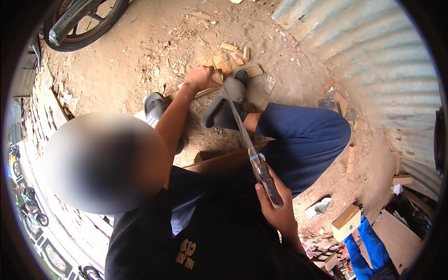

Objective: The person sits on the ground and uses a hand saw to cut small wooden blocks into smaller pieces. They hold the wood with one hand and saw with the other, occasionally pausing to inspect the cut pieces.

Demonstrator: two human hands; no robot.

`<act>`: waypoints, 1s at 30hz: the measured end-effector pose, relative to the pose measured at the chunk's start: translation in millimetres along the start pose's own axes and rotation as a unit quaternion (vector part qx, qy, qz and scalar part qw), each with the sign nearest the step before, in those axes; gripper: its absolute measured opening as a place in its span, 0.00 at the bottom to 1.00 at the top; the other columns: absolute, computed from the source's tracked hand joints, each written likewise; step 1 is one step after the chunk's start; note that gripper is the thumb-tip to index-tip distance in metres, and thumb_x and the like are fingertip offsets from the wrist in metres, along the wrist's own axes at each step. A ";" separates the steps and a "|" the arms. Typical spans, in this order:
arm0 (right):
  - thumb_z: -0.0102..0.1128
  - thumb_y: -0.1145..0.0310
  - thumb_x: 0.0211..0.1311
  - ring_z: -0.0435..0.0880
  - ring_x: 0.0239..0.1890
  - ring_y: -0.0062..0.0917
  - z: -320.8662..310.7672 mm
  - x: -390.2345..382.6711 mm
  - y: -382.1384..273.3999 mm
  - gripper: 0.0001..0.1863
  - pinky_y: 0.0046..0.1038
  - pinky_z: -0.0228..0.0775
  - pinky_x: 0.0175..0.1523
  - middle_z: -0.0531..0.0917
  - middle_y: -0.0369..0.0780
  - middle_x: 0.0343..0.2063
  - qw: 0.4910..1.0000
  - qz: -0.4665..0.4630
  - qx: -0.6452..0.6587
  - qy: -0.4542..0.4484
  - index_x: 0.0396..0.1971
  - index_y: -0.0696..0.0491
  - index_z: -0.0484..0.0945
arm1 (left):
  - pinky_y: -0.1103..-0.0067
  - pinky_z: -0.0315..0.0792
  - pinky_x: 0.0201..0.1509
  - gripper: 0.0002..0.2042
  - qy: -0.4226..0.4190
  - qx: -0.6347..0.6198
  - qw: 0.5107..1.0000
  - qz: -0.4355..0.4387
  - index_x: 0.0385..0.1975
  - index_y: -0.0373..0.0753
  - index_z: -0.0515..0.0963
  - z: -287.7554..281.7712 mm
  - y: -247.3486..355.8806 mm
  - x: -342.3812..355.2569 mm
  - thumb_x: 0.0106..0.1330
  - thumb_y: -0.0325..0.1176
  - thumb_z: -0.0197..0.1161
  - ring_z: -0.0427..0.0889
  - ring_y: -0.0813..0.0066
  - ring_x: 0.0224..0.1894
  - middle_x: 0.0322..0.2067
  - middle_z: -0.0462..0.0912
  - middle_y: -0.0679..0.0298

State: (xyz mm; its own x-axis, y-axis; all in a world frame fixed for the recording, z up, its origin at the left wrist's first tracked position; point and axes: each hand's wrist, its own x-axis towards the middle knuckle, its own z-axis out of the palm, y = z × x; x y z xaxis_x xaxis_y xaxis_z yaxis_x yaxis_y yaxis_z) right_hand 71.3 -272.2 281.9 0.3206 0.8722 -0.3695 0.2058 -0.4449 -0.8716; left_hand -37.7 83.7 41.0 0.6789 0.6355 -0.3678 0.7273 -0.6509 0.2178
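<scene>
So biggest thing here is the dirt ground (158,44), littered with chips, then a wall of corrugated metal sheet (354,51) off to the right. One leg in dark blue trousers (303,135) is bent, knee out to the right. Up in the top left there's a motorbike wheel (95,36), cut off by the edge. The handsaw (244,133) runs on a slant through the middle, handle low, thin blade pointing up past the foot. Right hand (280,210) has its fingers wrapped round the handle. Left hand (199,78) is up at the other end, fingers clamped on a small wooden block (217,77). Blade tip's right at that block, can't tell if it's biting. A few wood offcuts (229,47) lie just beyond.
</scene>
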 end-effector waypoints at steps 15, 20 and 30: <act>0.55 0.75 0.66 0.82 0.55 0.34 -5.2 -1.5 9.6 0.23 0.29 0.70 0.58 0.82 0.52 0.49 0.998 -0.049 -0.025 0.028 0.61 0.63 0.69 | 0.65 0.77 0.46 0.34 0.005 -0.022 1.000 -0.002 0.47 0.37 0.75 -2.6 0.4 1.7 0.51 0.60 0.69 0.84 0.53 0.41 0.38 0.85 0.49; 0.57 0.74 0.66 0.82 0.55 0.34 9.8 23.8 5.9 0.24 0.29 0.70 0.58 0.82 0.53 0.47 1.000 0.008 0.001 0.000 0.60 0.63 0.69 | 0.68 0.79 0.46 0.37 0.029 0.029 0.999 0.017 0.44 0.36 0.79 11.4 -7.3 1.7 0.52 0.69 0.64 0.85 0.60 0.41 0.37 0.85 0.53; 0.57 0.75 0.65 0.80 0.57 0.36 7.0 22.5 -6.4 0.24 0.29 0.70 0.58 0.81 0.53 0.50 1.000 0.005 0.004 -0.010 0.61 0.63 0.69 | 0.68 0.79 0.44 0.36 0.046 0.043 0.998 0.016 0.38 0.36 0.79 14.9 -6.1 3.9 0.53 0.70 0.61 0.85 0.60 0.41 0.36 0.85 0.53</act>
State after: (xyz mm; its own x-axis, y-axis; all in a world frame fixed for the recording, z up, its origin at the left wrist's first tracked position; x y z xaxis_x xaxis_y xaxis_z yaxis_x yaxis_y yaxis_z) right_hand 70.7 -248.4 277.0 0.3035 0.8716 -0.3850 0.1961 -0.4526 -0.8699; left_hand -41.0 83.9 24.8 0.7115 0.6461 -0.2763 0.6958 -0.7027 0.1487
